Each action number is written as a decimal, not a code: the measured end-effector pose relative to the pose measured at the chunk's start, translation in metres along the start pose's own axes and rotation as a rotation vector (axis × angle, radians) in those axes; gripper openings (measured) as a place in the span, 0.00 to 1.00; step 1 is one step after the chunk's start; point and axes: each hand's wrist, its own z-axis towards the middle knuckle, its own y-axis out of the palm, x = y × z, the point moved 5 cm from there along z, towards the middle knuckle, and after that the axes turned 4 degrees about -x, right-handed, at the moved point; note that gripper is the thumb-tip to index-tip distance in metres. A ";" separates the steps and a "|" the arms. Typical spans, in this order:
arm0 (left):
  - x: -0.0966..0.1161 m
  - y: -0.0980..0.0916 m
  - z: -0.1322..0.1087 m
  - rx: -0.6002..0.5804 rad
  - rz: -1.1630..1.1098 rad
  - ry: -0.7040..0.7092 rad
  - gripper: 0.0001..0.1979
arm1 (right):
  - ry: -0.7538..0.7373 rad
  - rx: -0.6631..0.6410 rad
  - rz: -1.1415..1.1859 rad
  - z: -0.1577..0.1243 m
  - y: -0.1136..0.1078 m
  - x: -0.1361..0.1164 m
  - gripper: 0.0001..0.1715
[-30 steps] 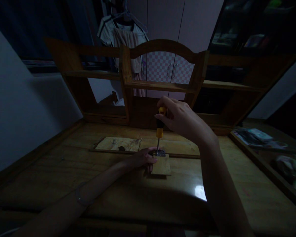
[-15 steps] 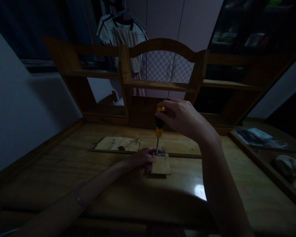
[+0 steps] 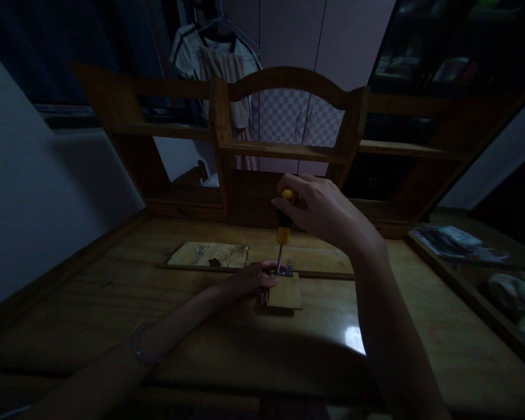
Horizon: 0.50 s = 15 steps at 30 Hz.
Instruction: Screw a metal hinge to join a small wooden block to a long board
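The small wooden piece (image 3: 285,293) is held over the tabletop (image 3: 157,338), its left edge pinched by the left hand (image 3: 261,279); a metal hinge (image 3: 287,272) is seen at its far edge. It is judged light and stiff, best gripped by its sides. The nearly upright screwdriver (image 3: 282,235) is clasped at its handle by the right hand (image 3: 319,204), its tip set at the hinge. Farther left, a stained board (image 3: 192,254) is laid.

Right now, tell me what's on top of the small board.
The small board bears a metal hinge at its far edge, the screwdriver tip-down there; the left hand overlaps the board's left edge. What hinge and hand cover is hidden.
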 end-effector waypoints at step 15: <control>0.006 0.005 -0.004 -0.035 0.018 0.029 0.34 | 0.089 -0.090 -0.096 -0.001 0.001 -0.003 0.15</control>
